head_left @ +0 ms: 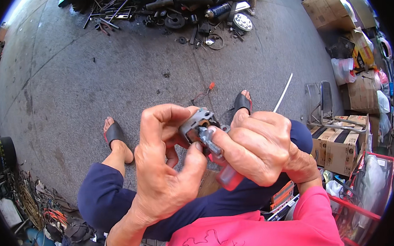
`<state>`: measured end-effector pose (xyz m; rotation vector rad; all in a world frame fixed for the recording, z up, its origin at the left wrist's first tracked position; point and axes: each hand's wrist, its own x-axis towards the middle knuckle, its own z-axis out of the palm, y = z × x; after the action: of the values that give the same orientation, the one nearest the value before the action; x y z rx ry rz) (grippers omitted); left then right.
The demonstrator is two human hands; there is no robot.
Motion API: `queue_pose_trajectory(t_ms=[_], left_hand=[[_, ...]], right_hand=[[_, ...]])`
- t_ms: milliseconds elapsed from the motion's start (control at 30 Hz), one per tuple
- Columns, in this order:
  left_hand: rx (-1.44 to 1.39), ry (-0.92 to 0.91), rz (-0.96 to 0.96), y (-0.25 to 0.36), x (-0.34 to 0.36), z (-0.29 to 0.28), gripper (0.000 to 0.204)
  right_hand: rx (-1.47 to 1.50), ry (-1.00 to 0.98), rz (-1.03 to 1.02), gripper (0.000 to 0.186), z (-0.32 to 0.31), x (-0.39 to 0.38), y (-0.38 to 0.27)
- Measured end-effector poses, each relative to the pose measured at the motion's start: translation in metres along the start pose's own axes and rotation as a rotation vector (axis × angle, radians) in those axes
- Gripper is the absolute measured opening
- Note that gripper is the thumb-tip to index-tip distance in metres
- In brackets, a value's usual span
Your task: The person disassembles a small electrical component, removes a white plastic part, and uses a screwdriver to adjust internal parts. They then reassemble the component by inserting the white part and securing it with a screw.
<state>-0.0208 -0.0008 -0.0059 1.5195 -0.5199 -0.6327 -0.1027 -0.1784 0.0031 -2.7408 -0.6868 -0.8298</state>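
A grey concrete floor (111, 69) stretches out, with a heap of dark metal scrap (170, 8) at its far edge and cardboard boxes (340, 142) along its right edge. Above the person's lap, the left hand (164, 171) has its grip closed around a small grey metal part (198, 124). The right hand (258, 148) grips a red-handled screwdriver (227, 175), its tip set against the part. Sandalled feet (116, 138) rest on the floor below.

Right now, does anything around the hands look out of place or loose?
Yes: a thin wire with a red connector lies loose on the pavement near the sandalled right foot. The left hand holds the small grey part while the right hand works a red-handled screwdriver.
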Motion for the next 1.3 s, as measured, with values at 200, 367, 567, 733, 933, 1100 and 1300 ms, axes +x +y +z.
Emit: queue_pose_trajectory(t_ms=[200,367,567,733,933,1100,1300], left_hand=[[0.223,0.000,0.320,0.002,-0.003,0.000,0.043],[0.089,0.001,0.194,0.010,-0.005,0.000,0.040],[-0.292,0.014,-0.201,0.008,0.004,-0.004,0.028],[-0.417,-0.054,-0.442,0.005,0.009,-0.015,0.028],[-0.443,-0.049,-0.570,0.007,0.014,-0.009,0.029],[-0.444,-0.092,-0.559,-0.001,0.014,-0.012,0.027],[-0.466,-0.103,-0.549,-0.006,0.013,-0.014,0.026]], right_hand=[[0.057,-0.049,0.039,0.046,-0.014,-0.003,-0.004],[0.104,-0.065,0.068,0.045,-0.017,-0.001,-0.006],[0.380,0.033,0.259,0.026,-0.004,0.008,0.000],[0.469,-0.017,0.548,0.018,-0.003,0.018,-0.008],[0.527,-0.054,0.597,0.017,0.000,0.010,-0.006],[0.554,-0.096,0.619,0.016,-0.003,0.010,-0.004],[0.597,-0.122,0.642,0.015,-0.002,0.008,-0.001]])
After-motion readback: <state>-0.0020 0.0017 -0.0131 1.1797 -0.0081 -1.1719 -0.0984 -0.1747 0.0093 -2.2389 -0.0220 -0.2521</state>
